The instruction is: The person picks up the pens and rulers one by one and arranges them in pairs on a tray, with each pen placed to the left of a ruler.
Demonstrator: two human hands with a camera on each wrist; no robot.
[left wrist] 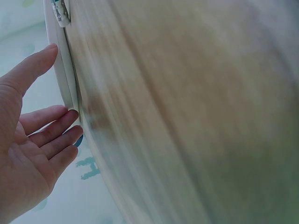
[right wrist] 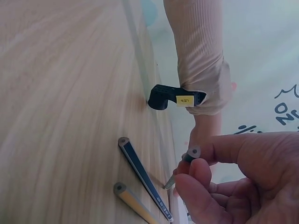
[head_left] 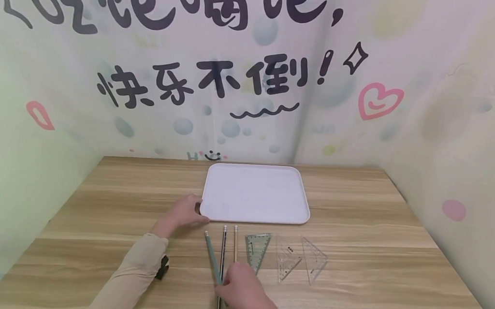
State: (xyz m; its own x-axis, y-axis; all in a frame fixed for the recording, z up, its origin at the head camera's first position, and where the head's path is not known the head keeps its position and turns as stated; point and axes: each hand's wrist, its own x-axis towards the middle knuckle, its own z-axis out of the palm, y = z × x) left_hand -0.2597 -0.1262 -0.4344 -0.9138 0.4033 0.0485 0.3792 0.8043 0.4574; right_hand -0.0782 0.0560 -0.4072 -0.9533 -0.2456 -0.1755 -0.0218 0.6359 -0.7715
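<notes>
The head view shows a white tray (head_left: 256, 194) beyond pencils (head_left: 223, 254); the left wrist's, the left hand (left wrist: 32, 154), fingers parted, at its rim (perhaps steadying it); the right wrist's, the right hand (right wrist: 250, 170) pinching the green pencil (right wrist: 189, 156) near one end, leaving most free.

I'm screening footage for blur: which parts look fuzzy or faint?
Head view: wall writing reads clearly, but the clear triangles look faint; left wrist view: the table is blurred, the left hand crisper; right wrist view: the right hand and its pencil look clearer than the table's grain.
</notes>
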